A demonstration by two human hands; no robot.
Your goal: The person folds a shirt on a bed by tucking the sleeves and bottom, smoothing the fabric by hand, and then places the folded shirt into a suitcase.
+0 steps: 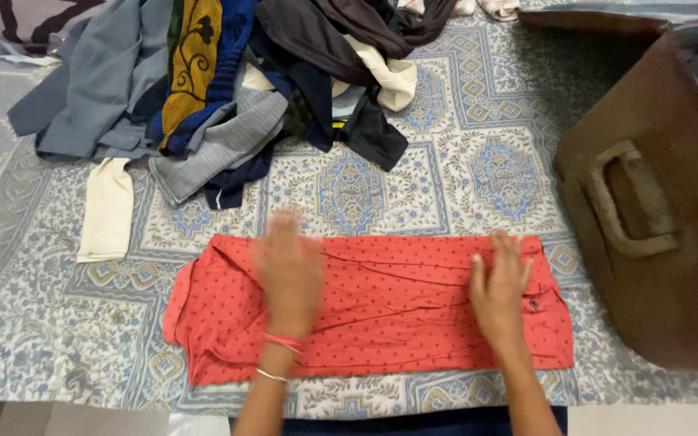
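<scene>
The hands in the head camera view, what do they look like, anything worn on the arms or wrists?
Both arms are bare to the bottom edge of the picture, with no sleeves in view. The left hand is blurred; its wrist carries a pink-red thread band and, lower on the forearm, a thin silver-coloured bangle. The right hand shows nothing on its wrist, and no rings are discernible.

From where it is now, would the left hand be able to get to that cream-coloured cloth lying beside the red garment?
Probably yes. The left hand lies flat on the red garment, and the cream cloth lies to its left on bare patterned bedsheet with nothing between them.
</scene>
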